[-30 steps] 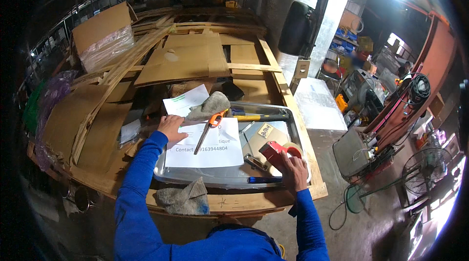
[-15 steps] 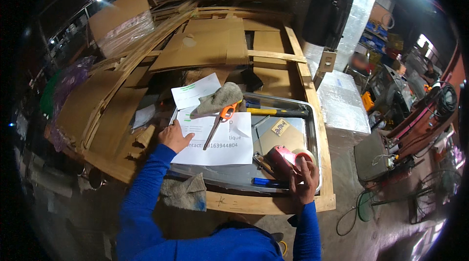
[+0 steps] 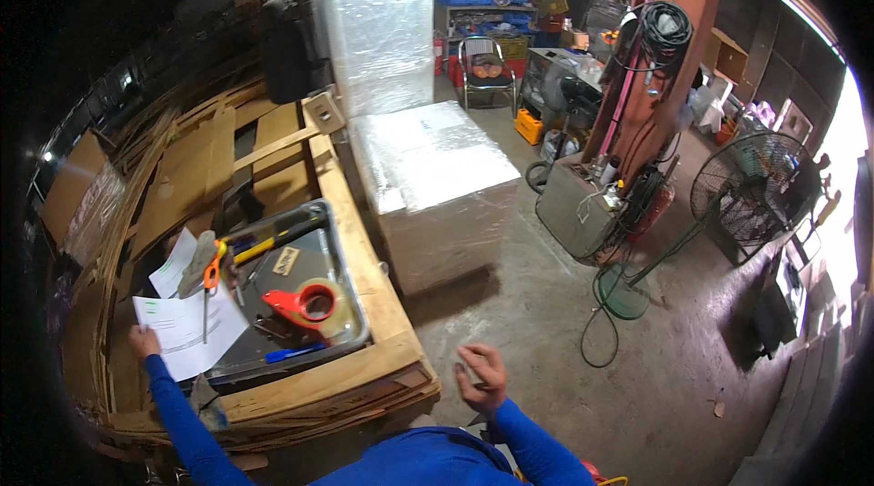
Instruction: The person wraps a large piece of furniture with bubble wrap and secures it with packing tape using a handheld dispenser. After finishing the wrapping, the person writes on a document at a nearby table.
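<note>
My left hand [image 3: 143, 341] rests at the left edge of a white printed sheet [image 3: 187, 345], fingers loosely apart. A second sheet [image 3: 173, 269] lies behind it. Across the papers lie a grey work glove [image 3: 195, 269] and an orange-handled tool [image 3: 211, 275] with a long narrow shaft. My right hand [image 3: 482, 379] hangs over the floor, right of the crate's corner, fingers bent and apart, holding nothing. In the grey tray [image 3: 362, 327] sit a red tape dispenser [image 3: 289, 306] with a clear tape roll [image 3: 341, 311], a blue marker [image 3: 293, 354] and a yellow-and-black handled tool [image 3: 278, 237].
The tray stands on a wooden crate [image 3: 364, 363] with cardboard panels. Beyond it stands a plastic-wrapped box [image 3: 446, 222]. To the right are an orange pillar [image 3: 637, 58], a floor fan [image 3: 754, 178] with a green base, and a loose cable [image 3: 596, 359]. A metal chair [image 3: 487, 70] stands farther back.
My view has swung to the right. My right hand has left the tape dispenser and moved off the tray to the right, empty. The left hand stays by the paper.
</note>
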A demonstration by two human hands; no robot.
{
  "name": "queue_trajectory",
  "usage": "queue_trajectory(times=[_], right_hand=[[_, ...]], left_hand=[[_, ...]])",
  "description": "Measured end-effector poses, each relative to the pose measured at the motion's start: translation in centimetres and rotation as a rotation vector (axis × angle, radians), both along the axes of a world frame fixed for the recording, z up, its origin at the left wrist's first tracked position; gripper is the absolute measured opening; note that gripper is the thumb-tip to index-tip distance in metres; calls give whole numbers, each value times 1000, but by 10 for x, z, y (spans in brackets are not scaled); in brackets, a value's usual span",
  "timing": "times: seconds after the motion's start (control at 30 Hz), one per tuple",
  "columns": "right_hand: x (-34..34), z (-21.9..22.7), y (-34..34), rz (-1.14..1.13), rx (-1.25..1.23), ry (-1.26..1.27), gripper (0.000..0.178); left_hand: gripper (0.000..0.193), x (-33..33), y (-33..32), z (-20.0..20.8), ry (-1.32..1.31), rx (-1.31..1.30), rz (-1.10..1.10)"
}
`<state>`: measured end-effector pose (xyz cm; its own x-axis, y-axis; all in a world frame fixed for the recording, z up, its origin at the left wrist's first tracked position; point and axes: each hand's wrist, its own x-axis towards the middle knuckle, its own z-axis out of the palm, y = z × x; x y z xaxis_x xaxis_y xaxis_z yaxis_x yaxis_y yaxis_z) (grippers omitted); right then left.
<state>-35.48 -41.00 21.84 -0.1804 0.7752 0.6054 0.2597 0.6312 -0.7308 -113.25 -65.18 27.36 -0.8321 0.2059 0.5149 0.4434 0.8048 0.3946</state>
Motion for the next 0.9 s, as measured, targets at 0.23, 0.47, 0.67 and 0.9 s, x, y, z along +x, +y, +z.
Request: queue_trajectory(times=[0.23, 0.47, 0.67, 0.9], right_hand=[[168, -22, 19, -311, -229, -46, 34], [166, 3, 104, -132, -91, -3, 51], [172, 43, 202, -111, 1, 17, 88], [233, 47, 376, 73, 54, -411, 70]], left_hand=[[14, 332, 117, 208, 354, -31, -482], [12, 591, 267, 222, 269, -171, -1063], [19, 665, 396, 154, 45, -49, -1553], [19, 747, 576, 75, -261, -66, -1834]])
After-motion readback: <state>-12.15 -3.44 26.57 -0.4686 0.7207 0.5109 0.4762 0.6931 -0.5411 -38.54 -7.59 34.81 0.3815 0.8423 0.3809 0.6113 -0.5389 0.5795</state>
